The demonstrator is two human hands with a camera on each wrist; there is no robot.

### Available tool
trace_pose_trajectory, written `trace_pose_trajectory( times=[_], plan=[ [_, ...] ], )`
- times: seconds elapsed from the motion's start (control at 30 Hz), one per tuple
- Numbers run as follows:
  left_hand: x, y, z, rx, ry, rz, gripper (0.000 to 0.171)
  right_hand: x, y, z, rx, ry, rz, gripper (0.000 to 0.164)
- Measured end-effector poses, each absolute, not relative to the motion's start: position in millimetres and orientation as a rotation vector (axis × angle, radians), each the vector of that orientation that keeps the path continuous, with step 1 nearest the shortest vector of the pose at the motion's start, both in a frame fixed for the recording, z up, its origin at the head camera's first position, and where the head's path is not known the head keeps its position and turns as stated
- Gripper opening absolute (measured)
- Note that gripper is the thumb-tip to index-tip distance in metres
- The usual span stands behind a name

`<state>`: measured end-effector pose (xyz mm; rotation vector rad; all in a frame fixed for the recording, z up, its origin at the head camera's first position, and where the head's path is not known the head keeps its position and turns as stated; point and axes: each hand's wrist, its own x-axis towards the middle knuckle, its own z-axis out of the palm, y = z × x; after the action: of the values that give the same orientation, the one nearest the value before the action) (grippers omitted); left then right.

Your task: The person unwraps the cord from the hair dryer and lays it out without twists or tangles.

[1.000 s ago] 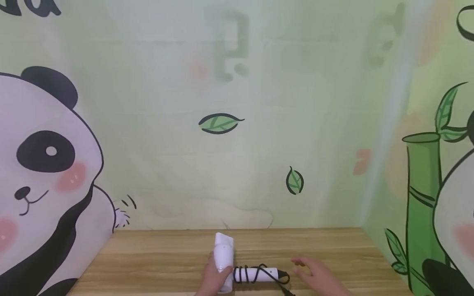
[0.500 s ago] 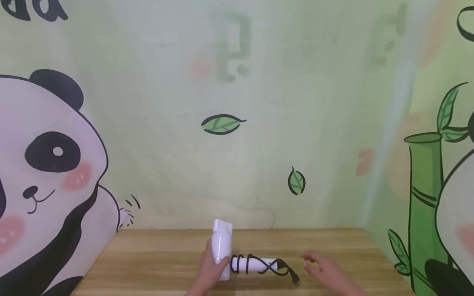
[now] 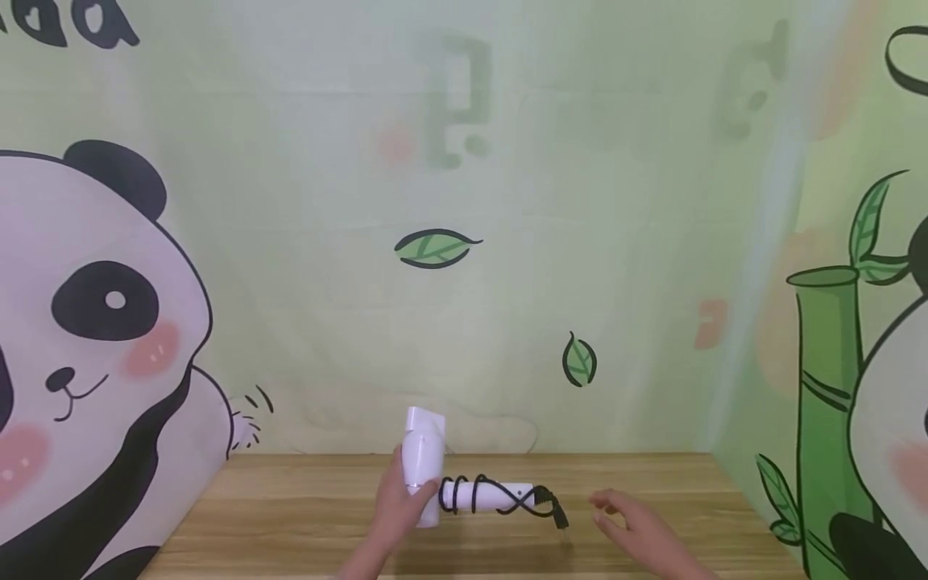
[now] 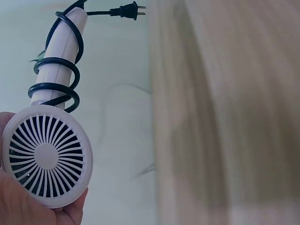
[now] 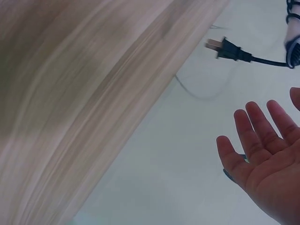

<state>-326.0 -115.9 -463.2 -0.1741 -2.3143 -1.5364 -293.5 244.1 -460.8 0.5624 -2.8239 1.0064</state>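
Observation:
A white hair dryer (image 3: 424,459) is held up over the table by my left hand (image 3: 397,503), whose fingers and thumb wrap round its barrel. Its nozzle points toward the back wall and its handle (image 3: 493,495) reaches to the right. A black cord (image 4: 57,61) winds round that handle, and the two-pin plug (image 4: 127,11) hangs from its end. The left wrist view faces the round slatted air grille (image 4: 47,156). To the right of the plug is my right hand (image 3: 634,528), holding nothing, its fingers spread and slightly bent in the right wrist view.
Below lies a wood-grain table (image 3: 290,515). Its back edge meets a pale green wall cloth (image 3: 304,322) printed with pandas, leaves and bamboo, which also runs along both sides.
My left hand has raised the hair dryer off the table, moving it away from me and slightly left. The plug swings with it. My right hand has shifted slightly right.

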Motion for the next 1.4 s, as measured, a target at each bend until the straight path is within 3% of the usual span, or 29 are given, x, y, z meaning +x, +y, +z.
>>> trace_pose_trajectory(
  times=[0.4,0.8,1.17,1.4],
  plan=[
    [-332.7,-140.2,-410.9,-0.199,-2.365,-1.517,0.080,-294.4,238.7,-452.2,0.560,-2.777,0.990,0.038],
    [-335.1,-146.3,-383.0,-0.183,-2.381,-1.483,0.080,-310.4,213.5,-428.2,0.524,-2.682,1.023,0.039],
    [-341.5,-146.5,-373.9,-0.214,-2.354,-1.556,0.080,-353.9,188.6,-392.1,0.817,-2.643,1.636,0.057],
    [-341.4,-148.1,-367.9,-0.193,-2.388,-1.581,0.080,-363.2,180.0,-388.6,0.883,-2.683,1.679,0.049]
  ],
)
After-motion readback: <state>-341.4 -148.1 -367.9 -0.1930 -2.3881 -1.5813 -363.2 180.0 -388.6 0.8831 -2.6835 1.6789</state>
